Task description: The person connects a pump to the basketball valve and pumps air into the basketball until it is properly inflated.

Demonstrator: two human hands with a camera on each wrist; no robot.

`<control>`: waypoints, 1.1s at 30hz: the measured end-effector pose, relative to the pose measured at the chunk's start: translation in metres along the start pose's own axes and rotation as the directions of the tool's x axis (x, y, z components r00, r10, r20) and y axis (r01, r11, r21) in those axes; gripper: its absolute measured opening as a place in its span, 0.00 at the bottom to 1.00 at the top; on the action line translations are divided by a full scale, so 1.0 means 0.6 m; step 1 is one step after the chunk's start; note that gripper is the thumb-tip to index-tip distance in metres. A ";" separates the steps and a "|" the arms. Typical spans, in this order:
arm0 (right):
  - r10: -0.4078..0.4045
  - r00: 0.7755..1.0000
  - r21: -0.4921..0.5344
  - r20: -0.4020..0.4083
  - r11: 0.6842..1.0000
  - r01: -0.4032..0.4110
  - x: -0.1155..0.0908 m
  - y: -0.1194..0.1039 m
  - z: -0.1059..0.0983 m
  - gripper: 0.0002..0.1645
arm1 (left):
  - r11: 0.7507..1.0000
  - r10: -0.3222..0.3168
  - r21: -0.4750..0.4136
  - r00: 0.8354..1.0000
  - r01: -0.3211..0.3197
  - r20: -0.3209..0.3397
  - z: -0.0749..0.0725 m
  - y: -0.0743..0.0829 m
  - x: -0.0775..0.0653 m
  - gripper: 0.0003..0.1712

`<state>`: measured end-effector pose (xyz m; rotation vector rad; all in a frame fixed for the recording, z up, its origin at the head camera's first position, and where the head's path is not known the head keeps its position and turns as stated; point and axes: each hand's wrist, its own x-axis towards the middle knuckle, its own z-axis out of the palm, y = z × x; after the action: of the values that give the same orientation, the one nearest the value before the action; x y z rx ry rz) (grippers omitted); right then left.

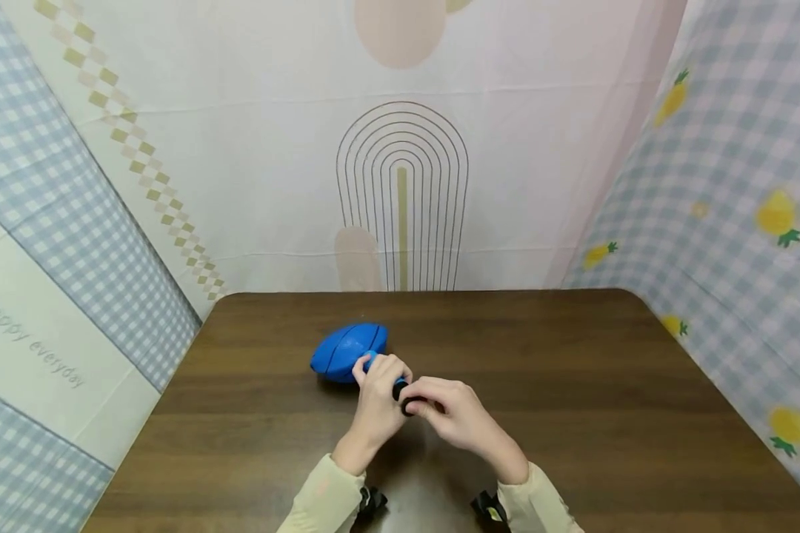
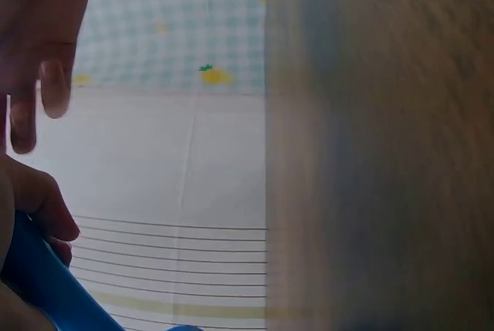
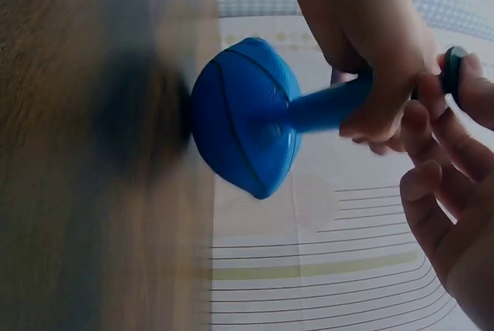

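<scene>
A blue rugby-shaped ball with dark seam lines sits on the table in the head view, left of centre. From its side a blue hand pump sticks out, its tube meeting the ball in the right wrist view. My left hand grips the pump's tube, fingers wrapped round it. My right hand pinches the pump's black handle between thumb and fingers, close beside the left hand. In the left wrist view, the blue tube passes through the left hand at the lower left. The pump's nozzle is hidden at the ball.
The brown wooden table reaches back to a pale patterned curtain. Checked cloth with yellow fruit prints hangs at the right, and blue checked cloth at the left. Black bands circle the wrists.
</scene>
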<state>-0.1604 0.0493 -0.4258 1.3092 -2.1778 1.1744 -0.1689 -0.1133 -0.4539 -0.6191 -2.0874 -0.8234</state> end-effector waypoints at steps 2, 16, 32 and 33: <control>0.016 1.000 -0.030 0.008 0.999 -0.015 -0.002 -0.004 -0.002 0.08 | 1.000 -0.007 -0.017 1.000 0.008 0.020 0.004 0.002 -0.003 0.16; -0.314 0.948 -0.041 0.052 0.948 0.316 0.015 -0.088 -0.053 0.03 | 0.997 -0.006 -0.076 0.996 -0.001 -0.090 0.008 -0.014 0.001 0.17; -0.062 0.984 -0.100 0.166 0.992 0.079 0.002 -0.031 -0.053 0.06 | 1.000 -0.015 -0.022 1.000 0.016 0.026 0.019 -0.002 -0.009 0.14; -0.083 0.980 -0.109 0.180 0.989 0.104 0.002 -0.042 -0.063 0.06 | 0.999 -0.036 -0.010 0.999 0.037 0.039 0.018 -0.005 -0.007 0.14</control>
<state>-0.1444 0.0726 -0.3904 1.4955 -2.2405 0.9115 -0.1736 -0.1081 -0.4634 -0.6090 -2.1362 -0.8503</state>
